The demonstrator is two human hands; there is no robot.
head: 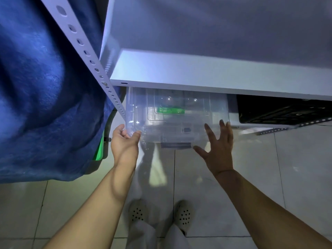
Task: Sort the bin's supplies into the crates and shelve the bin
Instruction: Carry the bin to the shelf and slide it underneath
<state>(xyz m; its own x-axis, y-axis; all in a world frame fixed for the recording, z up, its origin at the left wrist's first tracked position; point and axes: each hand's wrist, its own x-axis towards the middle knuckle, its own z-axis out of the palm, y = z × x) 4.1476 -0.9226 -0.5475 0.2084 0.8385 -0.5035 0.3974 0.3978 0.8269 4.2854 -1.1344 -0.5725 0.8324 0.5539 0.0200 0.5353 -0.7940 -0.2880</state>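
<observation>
The clear plastic bin (172, 115) sits half under the white metal shelf (215, 76), its back hidden. The left hand (124, 141) curls round its left front corner; the right hand (218, 146) presses spread fingers against its front. A black crate (280, 112) beside it is cut off in shadow.

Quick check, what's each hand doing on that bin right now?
Left hand: grips the near left corner of the clear bin, fingers curled on its rim.
Right hand: open, fingers spread straight at the bin's near right side.
</observation>
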